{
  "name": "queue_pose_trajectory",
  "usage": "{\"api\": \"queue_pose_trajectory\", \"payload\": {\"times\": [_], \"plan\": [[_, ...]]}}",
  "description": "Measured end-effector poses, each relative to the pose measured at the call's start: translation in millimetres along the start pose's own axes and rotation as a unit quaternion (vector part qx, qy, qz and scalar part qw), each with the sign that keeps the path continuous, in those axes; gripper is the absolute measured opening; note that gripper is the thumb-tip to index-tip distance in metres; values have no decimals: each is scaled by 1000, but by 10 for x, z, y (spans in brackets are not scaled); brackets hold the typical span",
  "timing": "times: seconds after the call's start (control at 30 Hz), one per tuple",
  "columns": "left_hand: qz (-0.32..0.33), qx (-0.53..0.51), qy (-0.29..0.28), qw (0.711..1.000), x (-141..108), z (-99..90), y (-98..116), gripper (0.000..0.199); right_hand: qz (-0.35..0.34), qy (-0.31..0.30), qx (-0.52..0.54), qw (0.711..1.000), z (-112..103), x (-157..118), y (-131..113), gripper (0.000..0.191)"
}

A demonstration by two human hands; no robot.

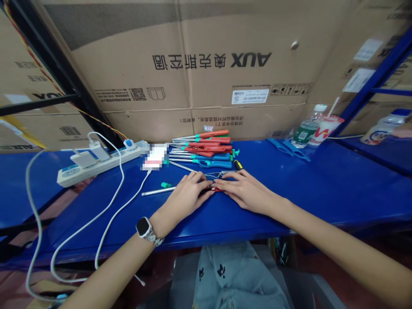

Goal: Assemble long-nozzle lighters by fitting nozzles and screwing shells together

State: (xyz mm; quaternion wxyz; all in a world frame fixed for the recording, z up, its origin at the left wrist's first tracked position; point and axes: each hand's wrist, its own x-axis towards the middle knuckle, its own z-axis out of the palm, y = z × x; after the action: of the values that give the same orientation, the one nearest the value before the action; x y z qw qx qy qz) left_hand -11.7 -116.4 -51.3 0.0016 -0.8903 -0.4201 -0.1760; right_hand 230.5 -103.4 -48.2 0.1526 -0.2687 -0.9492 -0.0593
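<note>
My left hand (193, 189) and my right hand (246, 189) meet over the desk, fingers closed on a small red lighter handle (219, 189). Most of that handle is hidden under the fingertips. Thin pale wires (213, 175) run just beyond it, between the two hands. A loose metal lighter tube (157, 191) reaches out left from under my left hand, with a small green cap (166, 185) lying behind it. Past the fingers are a yellow and black screwdriver handle (238, 165) and a pile of long lighters with red handles (212, 149) and blue handles (215, 164).
A white power strip (103, 161) with plugs and trailing white cables (120, 184) occupies the left. A blurred-out device (155, 156) lies by the lighters. Toward the right back are blue pliers-like tools (288, 149), a water bottle (304, 134) and a drink cup (325, 129). Cardboard boxes (206, 94) wall the back.
</note>
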Motion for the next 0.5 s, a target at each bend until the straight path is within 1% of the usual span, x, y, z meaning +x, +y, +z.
{"api": "queue_pose_trajectory", "payload": {"times": [0.17,0.3,0.37,0.43,0.5], "plan": [[-1,-4,-13,1000,38,-8,-30,28,3,6,0,1000,2,-13,-15,37],[4,22,19,1000,7,-4,-22,36,6,4,3,1000,1,-14,-15,37],[26,40,32,998,-15,-10,-9,34,8,0,5,1000,5,-15,-12,37],[62,55,33,996,-28,-16,3,27,12,-5,16,1000,10,-20,-8,37],[88,60,31,994,-30,-17,11,25,25,-9,47,999,11,-33,2,38]]}}
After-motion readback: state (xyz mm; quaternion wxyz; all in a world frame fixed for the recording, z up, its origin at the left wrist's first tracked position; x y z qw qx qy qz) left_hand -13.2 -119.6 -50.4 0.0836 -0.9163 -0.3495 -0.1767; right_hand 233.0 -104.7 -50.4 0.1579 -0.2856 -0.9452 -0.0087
